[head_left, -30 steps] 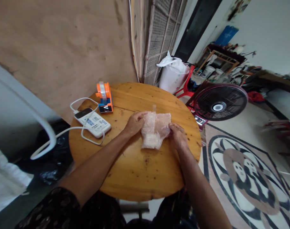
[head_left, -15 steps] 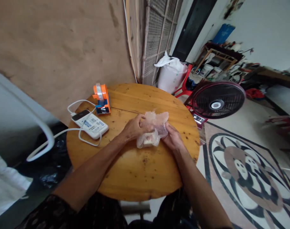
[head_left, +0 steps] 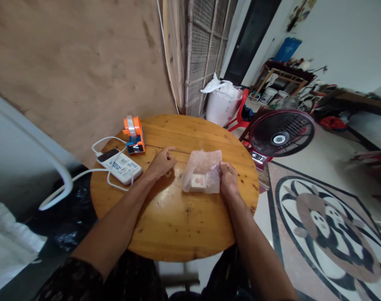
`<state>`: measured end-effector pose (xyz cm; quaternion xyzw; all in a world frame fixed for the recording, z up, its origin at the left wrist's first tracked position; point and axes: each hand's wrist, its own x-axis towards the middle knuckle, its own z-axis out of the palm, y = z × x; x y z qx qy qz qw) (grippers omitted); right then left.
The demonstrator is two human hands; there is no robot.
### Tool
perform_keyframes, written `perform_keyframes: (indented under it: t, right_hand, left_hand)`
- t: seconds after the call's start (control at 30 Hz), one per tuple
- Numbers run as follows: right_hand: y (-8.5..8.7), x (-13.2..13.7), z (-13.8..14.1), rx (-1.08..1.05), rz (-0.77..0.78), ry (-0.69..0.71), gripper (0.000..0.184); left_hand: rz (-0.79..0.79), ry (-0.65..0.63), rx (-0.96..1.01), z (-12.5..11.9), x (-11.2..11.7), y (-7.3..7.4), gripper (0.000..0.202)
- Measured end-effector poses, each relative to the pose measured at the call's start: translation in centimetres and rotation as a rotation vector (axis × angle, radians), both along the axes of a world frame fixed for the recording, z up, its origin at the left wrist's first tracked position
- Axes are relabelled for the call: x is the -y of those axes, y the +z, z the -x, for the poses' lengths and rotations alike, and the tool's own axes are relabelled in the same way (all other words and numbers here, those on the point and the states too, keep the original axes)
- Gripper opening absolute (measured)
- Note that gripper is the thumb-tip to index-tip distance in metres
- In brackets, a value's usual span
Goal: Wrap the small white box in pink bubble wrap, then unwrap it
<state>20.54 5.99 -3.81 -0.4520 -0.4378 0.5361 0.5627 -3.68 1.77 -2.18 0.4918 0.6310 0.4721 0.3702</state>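
Observation:
A bubble wrap sheet or bag (head_left: pixel 205 161) lies spread out on the round wooden table (head_left: pixel 190 234). Inside it, near its lower edge, a small pale box with a reddish mark (head_left: pixel 198 181) shows through the clear plastic. My right hand (head_left: pixel 228 177) pinches the right edge of the bubble wrap between thumb and fingers. Away from the wrap, to its left, my left hand (head_left: pixel 162 164) is over the table with its index finger stretched out and the other fingers partly bent, holding nothing that I can see.
An orange and blue tape dispenser (head_left: pixel 135 136) stands at the table's back left. In front of it lies a white power bank (head_left: pixel 123 169) with a looped white cable. Beyond the table's right edge are a dark red fan (head_left: pixel 279 138) and a white sack (head_left: pixel 223 102).
My left hand has let go of the bubble wrap and moved left. The wrap, bunched up before, now lies flatter around the box. My right hand keeps its hold on the right edge.

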Motion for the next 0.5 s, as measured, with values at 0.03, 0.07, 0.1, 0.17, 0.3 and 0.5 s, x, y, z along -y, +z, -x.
perform_keyframes:
  t: [0.03,0.07,0.1,0.17,0.3,0.5]
  right_hand:
    - [-0.1,-0.1,-0.1,0.049,-0.013,-0.017,0.028]
    - [-0.2,-0.1,-0.1,0.075,-0.025,-0.023,0.028]
    - [-0.2,-0.1,-0.2,0.076,-0.033,-0.015,0.028]
    - [0.0,0.0,-0.1,0.015,-0.040,0.038,0.029]
    - [1.3,0.8,0.5,-0.178,-0.011,0.188,0.034]
    - [2.6,1.5,1.2,-0.260,0.054,0.314,0.028]
  left_hand:
    - [-0.067,0.013,-0.054,-0.2,0.1,0.2,0.049]
    - [-0.141,0.011,-0.110,-0.4,0.2,0.3,0.039]
    - [-0.208,-0.007,-0.155,-0.8,0.3,0.5,0.028]
    - [-0.273,-0.082,-0.213,-1.6,0.7,0.8,0.021]
    - [-0.224,-0.201,-0.239,-2.7,1.1,0.9,0.043]
    - [-0.151,-0.219,-0.230,-3.3,1.0,0.3,0.059]
